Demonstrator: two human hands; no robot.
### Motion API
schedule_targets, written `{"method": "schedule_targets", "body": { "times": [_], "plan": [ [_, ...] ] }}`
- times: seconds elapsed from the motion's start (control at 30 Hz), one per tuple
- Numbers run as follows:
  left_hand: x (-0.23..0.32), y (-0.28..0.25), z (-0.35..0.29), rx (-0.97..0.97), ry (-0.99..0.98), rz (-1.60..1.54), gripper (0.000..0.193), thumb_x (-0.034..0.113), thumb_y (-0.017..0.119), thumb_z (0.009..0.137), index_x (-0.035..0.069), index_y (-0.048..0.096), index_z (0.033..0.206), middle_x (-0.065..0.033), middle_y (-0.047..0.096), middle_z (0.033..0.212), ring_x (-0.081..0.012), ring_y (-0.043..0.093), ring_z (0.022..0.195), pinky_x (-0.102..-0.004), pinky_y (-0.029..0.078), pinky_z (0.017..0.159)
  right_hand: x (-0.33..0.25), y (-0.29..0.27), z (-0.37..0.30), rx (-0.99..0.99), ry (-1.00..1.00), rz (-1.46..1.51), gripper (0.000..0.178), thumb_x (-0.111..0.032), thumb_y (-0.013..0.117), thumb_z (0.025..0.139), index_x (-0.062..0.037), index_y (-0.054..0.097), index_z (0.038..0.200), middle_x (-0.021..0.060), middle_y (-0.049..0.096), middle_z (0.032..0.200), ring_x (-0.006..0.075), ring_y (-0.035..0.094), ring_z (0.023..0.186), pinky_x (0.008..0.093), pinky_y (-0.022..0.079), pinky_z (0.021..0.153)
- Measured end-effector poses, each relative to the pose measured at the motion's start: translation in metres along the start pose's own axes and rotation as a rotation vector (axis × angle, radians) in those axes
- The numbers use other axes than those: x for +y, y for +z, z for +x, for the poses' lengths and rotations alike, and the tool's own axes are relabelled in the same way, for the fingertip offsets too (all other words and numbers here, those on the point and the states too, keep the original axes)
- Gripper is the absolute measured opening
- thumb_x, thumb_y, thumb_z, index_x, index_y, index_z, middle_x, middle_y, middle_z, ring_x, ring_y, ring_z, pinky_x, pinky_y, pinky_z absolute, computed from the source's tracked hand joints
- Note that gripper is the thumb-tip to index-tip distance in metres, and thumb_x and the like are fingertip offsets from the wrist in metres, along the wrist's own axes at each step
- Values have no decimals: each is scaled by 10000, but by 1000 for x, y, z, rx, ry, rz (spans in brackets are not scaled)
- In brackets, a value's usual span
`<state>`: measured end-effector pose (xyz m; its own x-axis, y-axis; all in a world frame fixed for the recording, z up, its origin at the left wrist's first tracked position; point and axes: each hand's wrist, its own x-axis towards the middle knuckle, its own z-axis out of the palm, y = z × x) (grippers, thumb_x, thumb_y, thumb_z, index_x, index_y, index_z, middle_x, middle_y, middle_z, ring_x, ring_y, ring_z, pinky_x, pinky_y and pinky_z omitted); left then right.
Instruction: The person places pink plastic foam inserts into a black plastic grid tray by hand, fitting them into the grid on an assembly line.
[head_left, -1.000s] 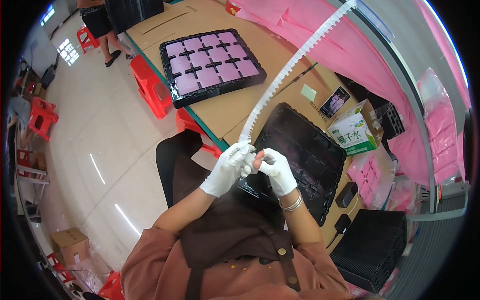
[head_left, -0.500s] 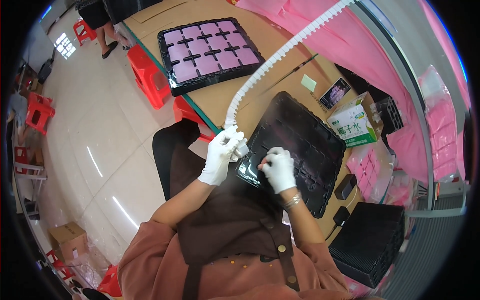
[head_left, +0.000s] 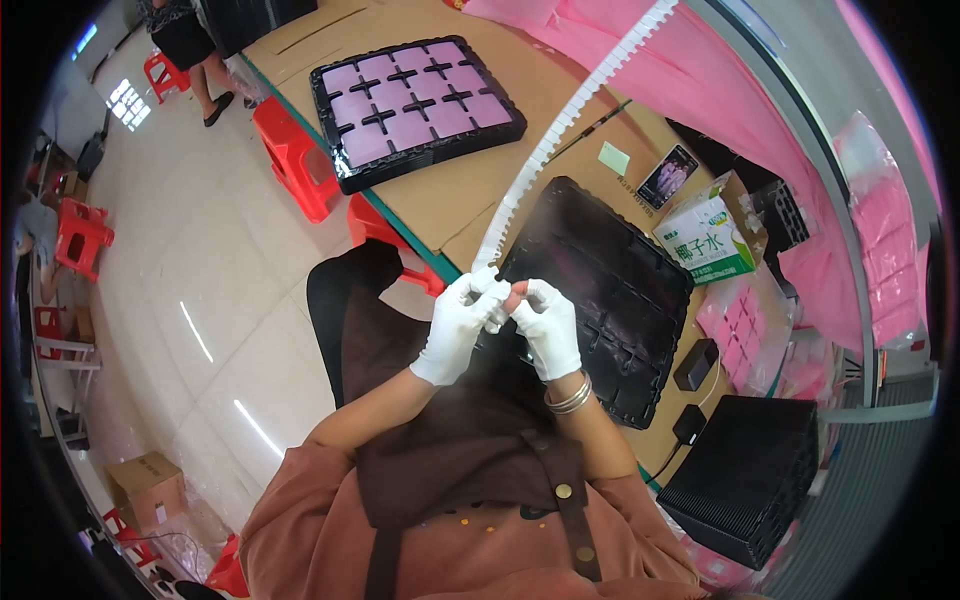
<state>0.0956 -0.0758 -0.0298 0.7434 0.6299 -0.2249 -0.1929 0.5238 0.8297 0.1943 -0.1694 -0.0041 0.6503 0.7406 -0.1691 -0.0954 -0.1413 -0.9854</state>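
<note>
Pinching the white strip (head_left: 519, 190), probably for steadiness, the left hand (head_left: 455, 332) is beside the right hand (head_left: 550, 335), whose grip I cannot tell.

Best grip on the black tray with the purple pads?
Probably the black tray's outer walls at both short ends, coming from the person's side: it lies flat, its walls are deep, nothing visible blocks either end, and this avoids pressing the purple pads.

Over the table (head_left: 430, 215), the strip (head_left: 492, 245) runs between the far tray (head_left: 440, 151), left, and near tray (head_left: 620, 300), right.
</note>
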Motion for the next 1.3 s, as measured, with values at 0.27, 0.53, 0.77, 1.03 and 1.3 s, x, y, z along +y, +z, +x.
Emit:
{"method": "schedule_targets", "body": {
  "times": [0.27,0.53,0.77,1.03,1.3],
  "plan": [
    [-1,17,11,-46,-179,-151,180,229,594,938,61,623,997,30,573,736,-34,478,563,-173,350,505,3,-8,-24,339,-694,-558,133,-31,730,666,-91,646,750,37,615,801,208,568,762,319,450,698],
    [-2,23,16,118,-96,34,119,177,631,913,59,614,904,52,521,729,-26,440,602,-186,333,542,-10,-158,19,697,-423,-625,104,-75,723,695,-32,633,723,102,622,867,258,592,800,359,484,750],
    [-13,20,20,34,-73,-26,151,176,623,917,66,586,819,25,518,727,-57,425,613,-209,322,562,43,-286,53,600,63,-1150,114,-79,751,696,-38,649,727,145,644,881,286,646,809,380,499,744],
    [-3,34,14,-7,-11,57,145,140,598,915,64,574,795,21,529,759,-51,450,665,-198,332,594,10,-214,46,689,-148,-777,199,-157,740,736,-67,626,872,124,615,915,245,620,854,398,495,767],
    [-13,45,-4,35,86,38,113,131,595,925,23,632,924,-2,600,831,-62,537,691,-205,419,617,5,-39,-10,26,-21,102,212,-177,703,829,-19,633,952,13,634,821,75,560,735,229,453,665]
  ]
}}
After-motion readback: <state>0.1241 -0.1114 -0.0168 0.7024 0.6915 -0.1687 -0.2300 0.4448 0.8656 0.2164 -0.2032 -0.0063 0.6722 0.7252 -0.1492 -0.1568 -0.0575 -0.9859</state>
